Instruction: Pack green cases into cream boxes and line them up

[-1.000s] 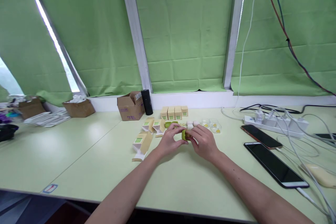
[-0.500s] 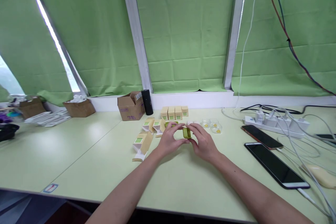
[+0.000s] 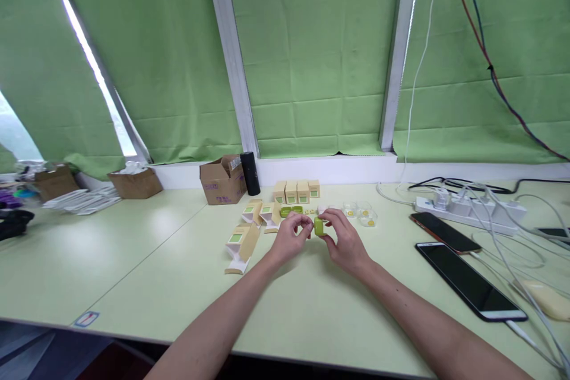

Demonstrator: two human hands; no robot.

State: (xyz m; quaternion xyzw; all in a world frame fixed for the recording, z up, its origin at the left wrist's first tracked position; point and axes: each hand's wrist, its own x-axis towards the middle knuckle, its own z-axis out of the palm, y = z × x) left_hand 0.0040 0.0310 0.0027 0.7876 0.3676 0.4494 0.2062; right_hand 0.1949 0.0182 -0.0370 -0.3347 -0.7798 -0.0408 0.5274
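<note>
Between thumb and fingers, my right hand point(image 3: 348, 240) grips a small green case point(image 3: 318, 227) above the table. My left hand point(image 3: 290, 238) is just left of it, fingertips pinched together; whatever they hold, if anything, is too small to make out. Beyond my left hand lie more green cases point(image 3: 291, 211). Open cream cartons with green windows, one in front point(image 3: 241, 242), lie to the left. Several closed cream cartons point(image 3: 291, 192) stand in a row behind. Clear round containers point(image 3: 367, 218) with yellow bits inside sit past my right hand.
A cardboard box point(image 3: 222, 181) and a black cylinder point(image 3: 250, 173) stand at the back. On the right are two phones, the nearer one point(image 3: 467, 281) plugged in, a white power strip point(image 3: 469, 214) and tangled cables. Papers point(image 3: 84, 199) lie far left.
My left hand has come off the green case and drawn slightly left, its fingers now pinched. The case now looks closed and stays in my right hand.
</note>
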